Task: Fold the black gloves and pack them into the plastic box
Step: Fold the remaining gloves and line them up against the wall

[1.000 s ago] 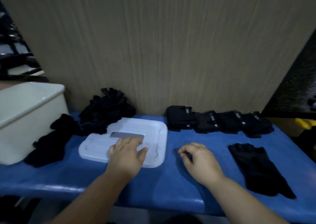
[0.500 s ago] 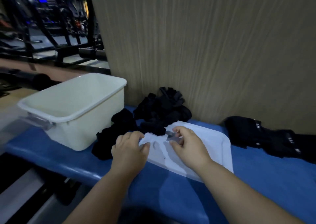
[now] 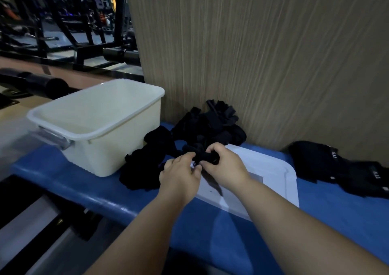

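Now both hands have left the white lid (image 3: 273, 176), where they lay half a second ago, and have closed on a black glove (image 3: 207, 157) at the near edge of the heap of loose gloves (image 3: 212, 125). The left hand (image 3: 180, 176) pinches one end between curled fingers and thumb. The right hand (image 3: 226, 167) has its fingers curled over the other end, so the glove is bunched between them just above the lid's far corner. That reads as the start of a fresh fold: a new piece taken up, not yet flattened or doubled. The plastic box (image 3: 117, 148) stands open on the blue bench (image 3: 231, 232) just left of the heap, and what shows of its inside looks bare, so packing seems yet to begin. Folded gloves (image 3: 336, 169) lie to the right against the wood-grain panel (image 3: 252, 54), well apart from the box. The lid fills the working space under the hands, and a second dark clump (image 3: 145, 169) just beside the box wall could snag a glove being drawn clear.
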`<state>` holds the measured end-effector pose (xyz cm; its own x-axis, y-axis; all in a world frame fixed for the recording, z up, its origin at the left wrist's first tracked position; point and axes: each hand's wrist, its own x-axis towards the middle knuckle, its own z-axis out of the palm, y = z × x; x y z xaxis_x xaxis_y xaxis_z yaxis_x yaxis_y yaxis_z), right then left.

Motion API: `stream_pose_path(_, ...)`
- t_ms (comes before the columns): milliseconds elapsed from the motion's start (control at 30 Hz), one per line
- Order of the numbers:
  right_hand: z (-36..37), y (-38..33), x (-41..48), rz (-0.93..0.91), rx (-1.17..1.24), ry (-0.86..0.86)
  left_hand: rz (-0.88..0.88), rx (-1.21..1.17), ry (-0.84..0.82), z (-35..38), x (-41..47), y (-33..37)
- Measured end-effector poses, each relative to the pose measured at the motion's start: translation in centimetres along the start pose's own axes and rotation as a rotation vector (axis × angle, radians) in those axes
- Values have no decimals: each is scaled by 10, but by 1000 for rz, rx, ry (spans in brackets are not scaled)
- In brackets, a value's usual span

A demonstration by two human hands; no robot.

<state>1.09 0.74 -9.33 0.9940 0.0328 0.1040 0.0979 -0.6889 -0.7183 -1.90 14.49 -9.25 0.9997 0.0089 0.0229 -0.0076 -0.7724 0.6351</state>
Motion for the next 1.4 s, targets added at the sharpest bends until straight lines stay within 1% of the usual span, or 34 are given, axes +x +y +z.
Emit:
stream_pose_path(100, -12, 4, -12, 1, 52, -25, 25, -30, -40, 5, -2, 7)
stream_pose_path(233, -32, 17, -29, 50, 126, -23, 74, -54, -67, 11, -11, 21)
stream_pose_path(333, -54, 30, -49, 86, 219, -31, 212, -44, -110, 21, -18, 33)
stream_pose_path(433, -79, 44, -74, 126, 347, -24, 303, -151, -209, 34, -28, 50)
stream_pose_path(500, -98, 54, -96, 168, 405, 3, 347, -197, -234, 42, -36, 63)
stream_pose_path(600, -123, 72, -130, 193, 396, 74, 467, -211, -280, 55, -47, 85)
stream_pose_path(700, -143, 87, -157, 229, 374, 92, 601, -187, -359, 72, -60, 105)
stream_pose_path(767, -155, 96, -173, 251, 386, 105, 658, -205, -376, 84, -68, 116)
stream_pose_path(900, -175, 115, -197, 299, 449, 56, 728, -258, -367, 109, -79, 134)
stream_pose_path(1033, -192, 138, -210, 285, 317, -42, 744, -308, -336, 129, -86, 148)
stream_pose_path(1133, -200, 150, -215, 247, 224, -39, 734, -320, -319, 142, -92, 156)
stream_pose_path(1200, -203, 157, -216, 223, 154, 14, 705, -311, -299, 149, -96, 162)
stream_pose_path(1333, -208, 165, -216, 160, -54, 193, 646, -358, -229, 158, -103, 173)
stream_pose_path(1400, -209, 165, -217, 120, -82, 250, 633, -349, -195, 161, -104, 177)
